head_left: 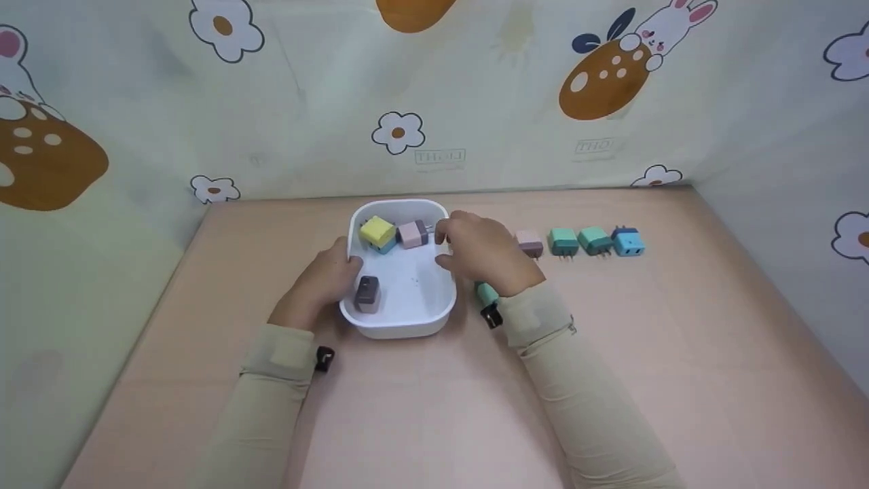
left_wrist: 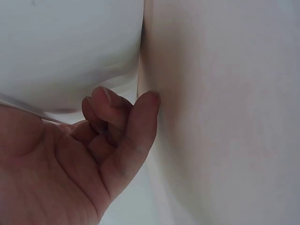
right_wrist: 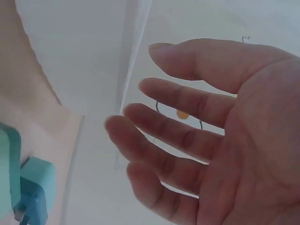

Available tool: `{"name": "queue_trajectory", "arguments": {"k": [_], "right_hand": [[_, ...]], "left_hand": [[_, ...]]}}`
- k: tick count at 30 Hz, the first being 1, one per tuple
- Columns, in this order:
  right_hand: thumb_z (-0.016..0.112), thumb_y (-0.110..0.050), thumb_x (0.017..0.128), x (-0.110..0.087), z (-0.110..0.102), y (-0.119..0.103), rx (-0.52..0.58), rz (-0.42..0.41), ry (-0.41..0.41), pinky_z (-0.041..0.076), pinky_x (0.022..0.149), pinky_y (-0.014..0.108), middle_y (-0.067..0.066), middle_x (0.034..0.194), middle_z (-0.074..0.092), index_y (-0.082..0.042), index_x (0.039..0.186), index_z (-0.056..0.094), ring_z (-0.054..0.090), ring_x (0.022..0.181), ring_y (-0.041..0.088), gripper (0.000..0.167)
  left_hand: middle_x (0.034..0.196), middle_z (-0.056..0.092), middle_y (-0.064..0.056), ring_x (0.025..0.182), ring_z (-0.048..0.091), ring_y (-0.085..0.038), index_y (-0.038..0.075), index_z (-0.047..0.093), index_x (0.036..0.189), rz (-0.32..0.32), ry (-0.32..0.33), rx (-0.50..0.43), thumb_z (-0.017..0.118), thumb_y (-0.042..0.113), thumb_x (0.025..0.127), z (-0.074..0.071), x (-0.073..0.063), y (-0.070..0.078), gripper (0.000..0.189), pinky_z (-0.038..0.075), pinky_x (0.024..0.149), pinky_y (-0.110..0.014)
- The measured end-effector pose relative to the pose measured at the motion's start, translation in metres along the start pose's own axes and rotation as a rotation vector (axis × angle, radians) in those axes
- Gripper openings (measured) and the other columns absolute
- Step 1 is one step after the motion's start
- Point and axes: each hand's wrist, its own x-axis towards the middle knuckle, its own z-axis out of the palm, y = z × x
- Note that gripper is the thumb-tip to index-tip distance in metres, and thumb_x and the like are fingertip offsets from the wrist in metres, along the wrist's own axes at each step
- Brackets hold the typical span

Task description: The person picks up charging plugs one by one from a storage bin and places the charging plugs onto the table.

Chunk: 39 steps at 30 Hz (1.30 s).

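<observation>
A white plastic tub (head_left: 414,328) stands on the table with several small chargers in it. A yellow charger (head_left: 377,229) lies against blue at the back left, beside a pink and grey one (head_left: 411,233) with its prongs pointing right. Near the front left sits a dark grey-brown charger (head_left: 367,292). My left hand (head_left: 329,275) grips the tub's left side, thumb over the rim and fingers outside below. Above the right rim hovers my right hand (head_left: 485,251), its fingers spread and loosely bent, with nothing between them in the right wrist view.
To the right, a row on the pink table (head_left: 679,339) holds a mauve charger (head_left: 529,243), two green chargers (head_left: 563,242) and a blue one (head_left: 628,242). Another green charger (head_left: 486,293) is partly hidden by my right wrist. A patterned curtain (head_left: 326,102) hangs behind.
</observation>
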Motion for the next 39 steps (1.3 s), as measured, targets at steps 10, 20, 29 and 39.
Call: {"name": "queue_trajectory", "arguments": {"k": [10, 20, 29, 39], "right_hand": [[0.082, -0.020, 0.095, 0.008, 0.020, -0.008, -0.024, -0.115, 0.083, 0.051, 0.104, 0.042, 0.006, 0.131, 0.064, -0.013, 0.124, 0.076, 0.057, 0.117, 0.026, 0.031], [0.078, -0.018, 0.099, 0.015, 0.052, -0.015, 0.021, -0.232, 0.030, 0.040, 0.122, 0.040, 0.007, 0.158, 0.048, -0.011, 0.152, 0.059, 0.044, 0.151, 0.028, 0.057], [0.076, -0.033, 0.099, 0.015, 0.069, -0.016, -0.185, -0.250, 0.007, 0.031, 0.126, 0.054, 0.004, 0.177, 0.024, -0.021, 0.164, 0.044, 0.020, 0.162, 0.036, 0.074], [0.071, -0.040, 0.101, 0.018, 0.071, -0.019, -0.304, -0.254, -0.071, 0.033, 0.125, 0.055, 0.004, 0.178, 0.020, -0.024, 0.168, 0.036, 0.026, 0.161, 0.033, 0.077]], "left_hand": [[0.159, 0.045, -0.029, 0.129, 0.060, -0.037, -0.001, 0.021, 0.165, 0.029, 0.025, -0.010, 0.031, 0.026, 0.113, 0.002, 0.000, -0.001, 0.059, 0.052, 0.109, -0.052], [0.161, 0.044, -0.027, 0.134, 0.057, -0.037, 0.000, 0.020, 0.166, 0.012, 0.012, -0.022, 0.031, 0.026, 0.114, 0.003, 0.001, -0.001, 0.060, 0.048, 0.114, -0.052], [0.161, 0.044, -0.027, 0.140, 0.053, -0.040, -0.002, 0.020, 0.166, 0.051, 0.028, -0.009, 0.032, 0.026, 0.113, 0.003, 0.003, -0.001, 0.061, 0.042, 0.119, -0.055], [0.160, 0.045, -0.027, 0.137, 0.054, -0.038, -0.002, 0.022, 0.164, 0.062, 0.034, 0.024, 0.031, 0.025, 0.113, 0.001, 0.002, -0.004, 0.059, 0.042, 0.119, -0.055]]}}
